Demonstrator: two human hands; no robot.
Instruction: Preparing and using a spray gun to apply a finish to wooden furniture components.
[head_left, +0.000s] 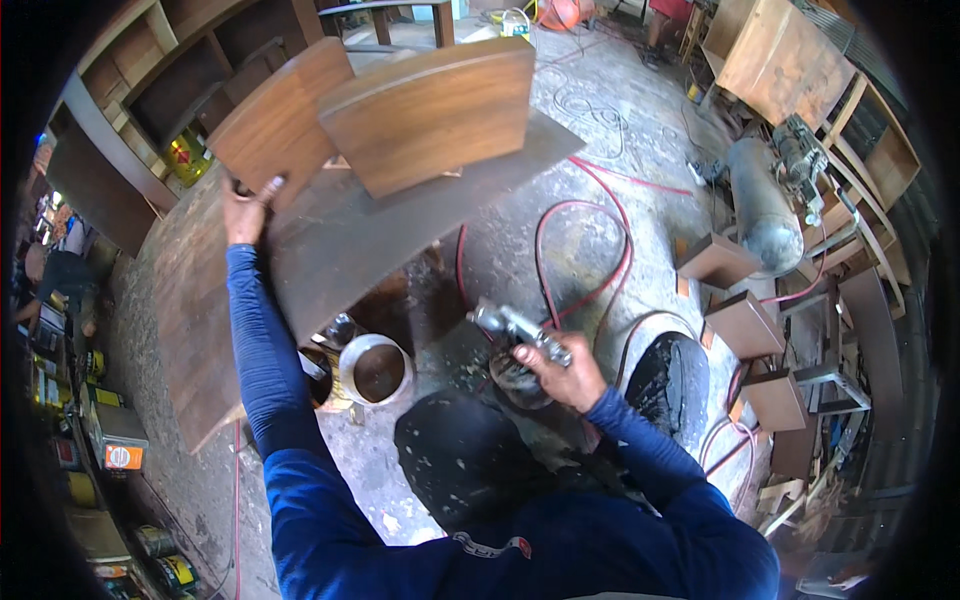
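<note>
we are gripping the edge of a brown wooden panel (280,125) with our left hand (243,212) above the tabletop (330,250). our right hand (565,372) is closing around a metal spray gun (515,328).

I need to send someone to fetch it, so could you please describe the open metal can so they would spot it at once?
Start at the big dark wooden tabletop in the middle of the workshop. Just below its near edge, on the concrete floor, stands the metal can. It alone is shiny silver, round and open-topped, showing brown liquid inside; the neighbouring can on its left is darker.
</note>
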